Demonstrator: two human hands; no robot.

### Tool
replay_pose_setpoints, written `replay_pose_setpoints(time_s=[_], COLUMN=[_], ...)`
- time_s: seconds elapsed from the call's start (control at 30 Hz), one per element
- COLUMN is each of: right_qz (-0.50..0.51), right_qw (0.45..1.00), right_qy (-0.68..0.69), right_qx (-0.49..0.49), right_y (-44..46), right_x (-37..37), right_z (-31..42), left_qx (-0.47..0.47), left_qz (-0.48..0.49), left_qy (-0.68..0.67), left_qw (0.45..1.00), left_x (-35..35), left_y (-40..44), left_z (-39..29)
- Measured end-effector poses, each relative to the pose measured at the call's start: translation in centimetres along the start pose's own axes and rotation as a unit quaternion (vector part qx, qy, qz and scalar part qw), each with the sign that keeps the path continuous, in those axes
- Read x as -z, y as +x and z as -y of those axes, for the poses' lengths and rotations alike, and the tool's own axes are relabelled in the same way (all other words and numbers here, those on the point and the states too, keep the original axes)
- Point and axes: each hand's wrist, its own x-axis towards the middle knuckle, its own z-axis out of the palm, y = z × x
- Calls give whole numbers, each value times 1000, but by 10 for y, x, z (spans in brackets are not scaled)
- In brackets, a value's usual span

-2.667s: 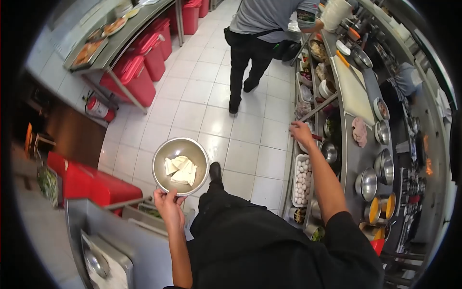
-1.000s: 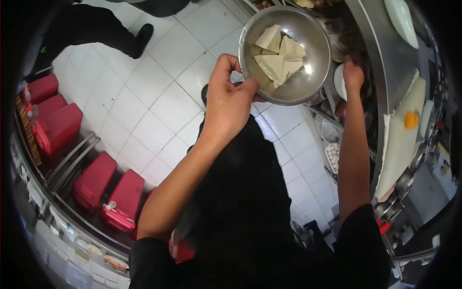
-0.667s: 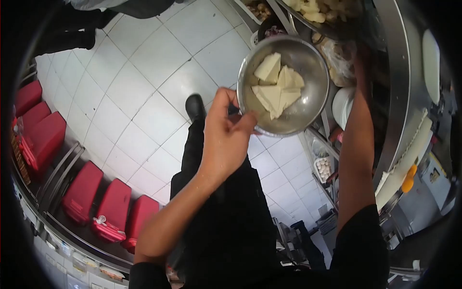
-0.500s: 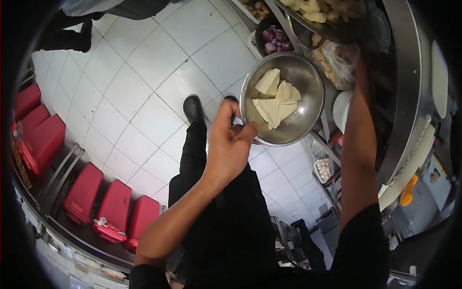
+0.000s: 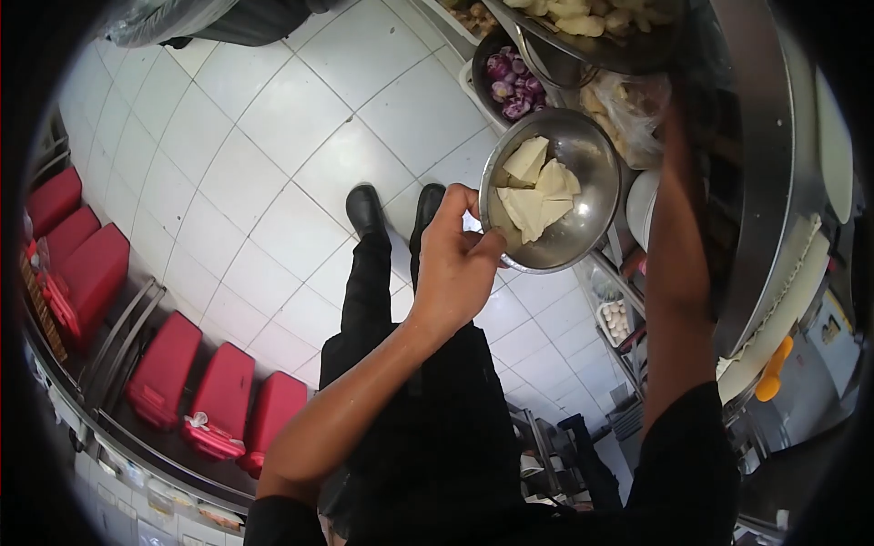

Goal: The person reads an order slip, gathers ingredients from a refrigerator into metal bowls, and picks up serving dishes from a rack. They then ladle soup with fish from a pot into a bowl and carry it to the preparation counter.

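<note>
My left hand [image 5: 455,259] grips the near-left rim of a steel bowl [image 5: 596,177], thumb on the outer edge. Inside the bowl lie several pale, cut chunks [image 5: 539,189] that look like tofu. On the right, my right forearm [image 5: 678,246] reaches up and away among the shelves; its hand is lost in shadow, so its fingers cannot be seen. Closest to that hidden hand is a clear plastic bag [image 5: 642,114] with pale brown contents. Above it sits a large metal basin [image 5: 628,56] of peeled, ginger-like pieces.
A container of peeled red onions [image 5: 517,86] stands just beyond the bowl. Below right are a tray of eggs [image 5: 615,320] and a white round container [image 5: 643,207]. A steel counter edge [image 5: 769,182] runs along the right. Red lidded bins [image 5: 218,391] line the left side.
The bowl and my left hand have shifted slightly right, and the bowl tilts a little more. My right forearm stays reached among the shelves. The other person's leg at upper left has gone from view.
</note>
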Motion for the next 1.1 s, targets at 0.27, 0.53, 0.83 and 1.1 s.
replay_pose_setpoints(time_s=[0.27, 0.53, 0.83, 1.1], right_qz=[-42, -155, 29, 35], right_qw=[997, 739, 567, 708], right_qy=[47, 621, 751, 652], right_qx=[-37, -209, -338, -268], right_y=[-16, -87, -188, -209], right_x=[6, 82, 124, 119], right_z=[-2, 9, 146, 176], left_qx=[-24, -92, -54, -14], left_qz=[13, -10, 14, 12], left_qy=[68, 83, 72, -7], left_qw=[997, 992, 996, 1000], left_x=[-16, -36, -17, 14], left_y=[20, 49, 43, 23], left_z=[8, 31, 31, 16])
